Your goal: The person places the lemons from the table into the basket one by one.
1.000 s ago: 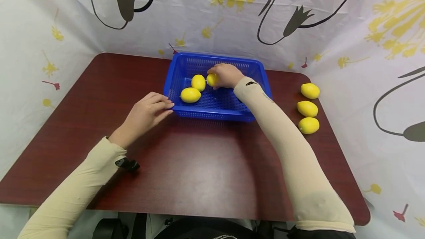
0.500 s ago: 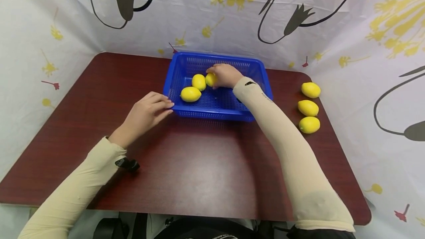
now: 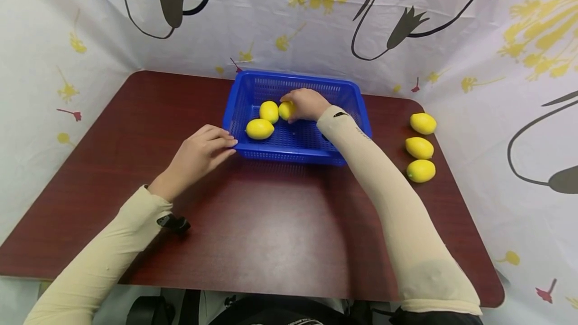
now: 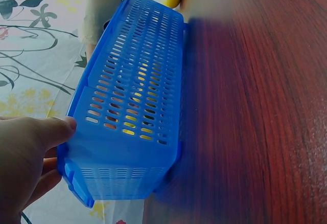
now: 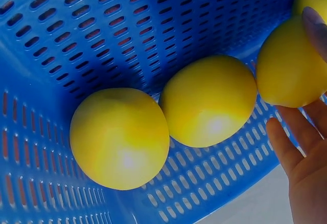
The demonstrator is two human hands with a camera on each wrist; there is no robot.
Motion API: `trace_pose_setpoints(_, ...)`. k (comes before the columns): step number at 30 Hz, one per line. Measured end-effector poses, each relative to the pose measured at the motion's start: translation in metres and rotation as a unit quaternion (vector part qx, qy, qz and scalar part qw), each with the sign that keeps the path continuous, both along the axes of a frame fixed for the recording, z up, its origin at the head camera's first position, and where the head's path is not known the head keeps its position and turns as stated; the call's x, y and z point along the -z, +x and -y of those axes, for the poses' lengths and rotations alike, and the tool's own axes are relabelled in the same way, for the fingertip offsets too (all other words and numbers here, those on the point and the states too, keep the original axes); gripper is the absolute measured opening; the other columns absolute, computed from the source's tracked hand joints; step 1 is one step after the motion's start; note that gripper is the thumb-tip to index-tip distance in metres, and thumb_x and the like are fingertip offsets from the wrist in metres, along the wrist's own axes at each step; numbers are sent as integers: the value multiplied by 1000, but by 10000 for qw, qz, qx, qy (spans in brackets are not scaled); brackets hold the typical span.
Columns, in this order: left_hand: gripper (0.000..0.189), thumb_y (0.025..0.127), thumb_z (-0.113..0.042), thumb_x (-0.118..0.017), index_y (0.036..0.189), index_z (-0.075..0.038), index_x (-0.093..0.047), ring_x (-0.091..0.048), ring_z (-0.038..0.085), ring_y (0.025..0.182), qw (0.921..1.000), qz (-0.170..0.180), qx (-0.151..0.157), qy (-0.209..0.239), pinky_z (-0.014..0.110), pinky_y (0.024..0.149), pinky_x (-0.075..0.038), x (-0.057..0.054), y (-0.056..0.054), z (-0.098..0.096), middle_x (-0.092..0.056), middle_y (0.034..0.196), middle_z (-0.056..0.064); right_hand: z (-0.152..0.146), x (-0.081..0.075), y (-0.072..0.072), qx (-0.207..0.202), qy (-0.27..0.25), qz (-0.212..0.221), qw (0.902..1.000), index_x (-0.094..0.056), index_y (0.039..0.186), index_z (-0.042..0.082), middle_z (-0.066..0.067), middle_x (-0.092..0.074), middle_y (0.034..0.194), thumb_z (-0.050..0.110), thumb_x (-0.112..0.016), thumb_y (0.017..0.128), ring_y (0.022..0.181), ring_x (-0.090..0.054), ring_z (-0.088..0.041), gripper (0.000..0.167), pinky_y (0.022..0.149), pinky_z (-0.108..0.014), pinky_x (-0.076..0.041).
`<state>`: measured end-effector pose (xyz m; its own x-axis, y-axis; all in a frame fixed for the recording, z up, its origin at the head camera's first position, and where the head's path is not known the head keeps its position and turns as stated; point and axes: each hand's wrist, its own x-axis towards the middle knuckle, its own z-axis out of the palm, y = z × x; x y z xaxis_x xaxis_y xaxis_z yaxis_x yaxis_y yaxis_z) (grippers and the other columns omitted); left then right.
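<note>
My right hand point(image 3: 308, 104) reaches into a blue plastic basket point(image 3: 291, 154) and holds a yellow lemon point(image 3: 286, 111), thumb on one side and fingers on the other. Beside it in the basket lie two more lemons, one toward the back point(image 3: 269, 112) and one nearer the front left point(image 3: 259, 129). The right wrist view shows the held lemon point(image 5: 291, 65) right against its neighbour point(image 5: 209, 101). At the basket's front left corner my left hand point(image 3: 200, 152) pinches the rim, the thumb point(image 4: 64, 127) on the outer side and fingers behind.
Three lemons point(image 3: 420, 148) stand in a column near the right edge of the dark red wooden table point(image 3: 271, 234). A white patterned cloth point(image 3: 311, 39) hangs close behind the basket. Part of another yellow fruit point(image 5: 310, 0) shows past the right hand's thumb.
My right hand has shifted slightly left with its lemon, closing the small gap to the lemon beside it. The left hand stays on the rim.
</note>
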<state>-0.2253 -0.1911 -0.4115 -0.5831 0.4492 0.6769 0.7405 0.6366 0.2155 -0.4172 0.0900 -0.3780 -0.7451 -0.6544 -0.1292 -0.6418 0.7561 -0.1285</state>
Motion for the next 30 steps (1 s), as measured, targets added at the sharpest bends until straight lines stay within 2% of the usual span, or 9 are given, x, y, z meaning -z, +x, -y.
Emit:
trace_pose_setpoints(7, 25, 75, -8, -84, 99, -3, -77, -63, 26, 98, 10000, -20, 1, 7, 42, 88, -56, 0, 0, 0, -73, 100, 11, 1, 1, 0, 50, -43, 159, 9999, -58, 138, 11, -12, -62, 136, 28, -83, 80, 124, -57, -29, 65, 111, -44, -44)
trace_pose_setpoints(16, 23, 78, -9, -82, 100, -3, -77, -63, 26, 99, 10000, 4, -9, -12, 41, 88, -57, -1, 0, 0, -73, 101, 11, 2, 3, 0, -47, -86, 313, 9995, -57, 139, 8, -12, -61, 137, 25, -83, 80, 125, -56, -29, 66, 111, -44, -43)
trace_pose_setpoints(30, 23, 78, -9, -83, 100, -3, -77, -63, 26, 99, 10000, -7, -9, -14, 41, 88, -56, 0, 0, 0, -73, 101, 11, 4, 6, 0, 58, -54, 535, 9985, -57, 140, 10, -9, -61, 139, 26, -82, 82, 126, -57, -27, 65, 111, -43, -44)
